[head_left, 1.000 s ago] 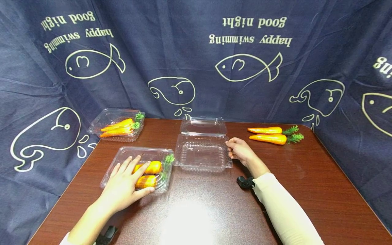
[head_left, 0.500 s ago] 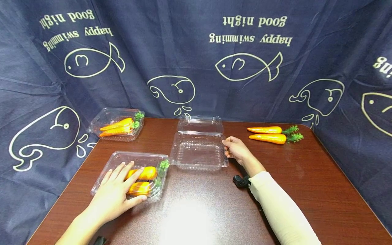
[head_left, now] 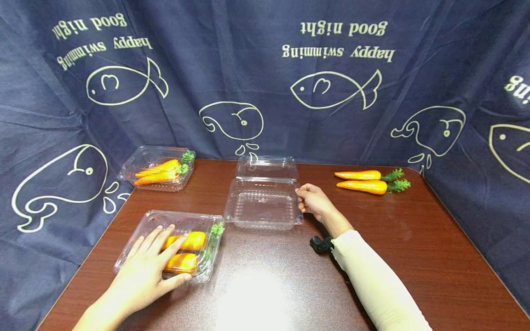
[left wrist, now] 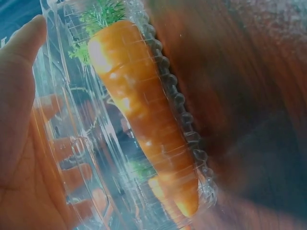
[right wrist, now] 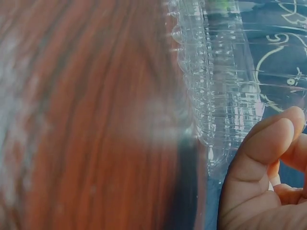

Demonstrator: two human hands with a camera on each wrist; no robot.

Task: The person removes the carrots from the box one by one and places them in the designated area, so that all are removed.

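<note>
A closed clear plastic clamshell box (head_left: 145,220) with two carrots (head_left: 182,263) inside stands at the front left. My left hand (head_left: 142,271) lies across its lid, fingers spread and straight. In the left wrist view an orange carrot (left wrist: 144,110) shows through the box's ribbed wall, with the hand (left wrist: 24,139) against the lid. At the middle of the table is a second clear clamshell box (head_left: 265,207), its lid (head_left: 267,170) folded back and nothing inside. My right hand (head_left: 314,202) pinches that box's right rim between thumb and curled fingers.
Another clear box (head_left: 142,161) holding carrots (head_left: 159,174) stands at the back left. Two loose carrots (head_left: 360,186) with green tops lie at the back right of the brown table (head_left: 393,239). A dark blue printed cloth (head_left: 265,82) hangs behind.
The closed box has slid toward the near left under my left hand. The opened box has shifted left with my right hand at its rim.
</note>
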